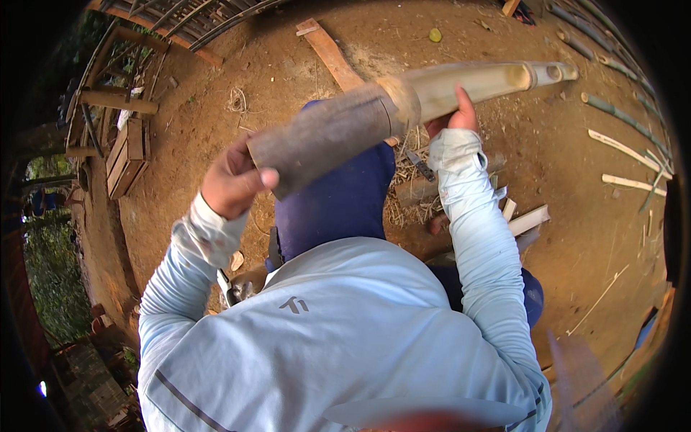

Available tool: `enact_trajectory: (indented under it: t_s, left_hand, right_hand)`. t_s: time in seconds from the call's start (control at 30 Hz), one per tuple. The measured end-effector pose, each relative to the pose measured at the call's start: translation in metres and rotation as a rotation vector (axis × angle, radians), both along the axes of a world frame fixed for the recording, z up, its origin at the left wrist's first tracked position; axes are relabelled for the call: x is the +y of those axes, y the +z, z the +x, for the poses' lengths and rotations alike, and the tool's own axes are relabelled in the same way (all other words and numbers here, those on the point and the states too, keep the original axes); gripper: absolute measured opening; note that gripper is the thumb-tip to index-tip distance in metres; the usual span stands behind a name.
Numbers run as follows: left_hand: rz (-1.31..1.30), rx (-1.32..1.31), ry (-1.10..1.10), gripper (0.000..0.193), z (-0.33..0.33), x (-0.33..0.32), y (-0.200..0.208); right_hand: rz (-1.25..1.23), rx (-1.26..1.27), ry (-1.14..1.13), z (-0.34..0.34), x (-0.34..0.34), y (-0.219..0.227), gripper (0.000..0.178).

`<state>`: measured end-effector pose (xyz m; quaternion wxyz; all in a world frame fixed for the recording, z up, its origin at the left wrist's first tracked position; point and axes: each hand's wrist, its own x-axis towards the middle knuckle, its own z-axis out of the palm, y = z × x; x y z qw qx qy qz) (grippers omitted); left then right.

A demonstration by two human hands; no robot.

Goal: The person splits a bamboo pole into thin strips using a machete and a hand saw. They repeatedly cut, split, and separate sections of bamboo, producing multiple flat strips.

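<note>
- Head view: dirt ground [183,137] is seen below.
- Split bamboo length [403,101] is held up ahead of the torso, touched by both hands; long axis is slanted lower left to upper right, far end extended well past the right hand.
- Left hand [234,180] is closed on the dark near end.
- Right hand [453,121] is gripped midway, thumb showing, fingers mostly hidden.
</note>
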<state>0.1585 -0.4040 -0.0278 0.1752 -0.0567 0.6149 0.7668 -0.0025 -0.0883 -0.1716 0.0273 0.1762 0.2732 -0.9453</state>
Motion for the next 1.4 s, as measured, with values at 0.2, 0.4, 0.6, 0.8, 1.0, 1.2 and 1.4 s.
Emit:
enact_trajectory:
  t_s: [0.2, 0.4, 0.6, 0.8, 1.0, 1.2, 1.4]
  left_hand:
    - [-0.23, 0.075, -0.09, 0.091, -0.077, -0.051, 0.02]
    - [-1.771, 0.542, -0.269, 0.096, -0.128, -0.018, -0.016]
    - [-1.717, -0.09, -0.507, 0.085, -0.147, -0.022, -0.156]
    - [-1.571, -0.084, -0.441, 0.074, -0.124, -0.023, -0.267]
    - [-1.517, 0.01, -0.517, 0.065, -0.191, 0.01, -0.3]
    - [-1.521, 0.041, -0.559, 0.065, -0.23, 0.012, -0.337]
    - [-1.487, -0.007, -0.567, 0.071, -0.237, 0.001, -0.349]
  right_hand:
    - [0.302, -0.159, 0.047, -0.057, -0.046, 0.019, 0.035]
    - [0.636, -0.573, -0.148, -0.143, -0.105, -0.077, 0.042]
    - [0.995, -0.698, 0.01, -0.107, -0.126, -0.159, 0.051]
    - [1.205, -0.714, 0.123, -0.079, -0.095, -0.196, 0.054]
    - [1.132, -0.659, 0.291, -0.134, -0.044, -0.242, 0.064]
    - [0.895, -0.757, 0.483, -0.169, -0.02, -0.244, 0.065]
    - [0.897, -0.495, 0.565, -0.114, -0.011, -0.228, 0.097]
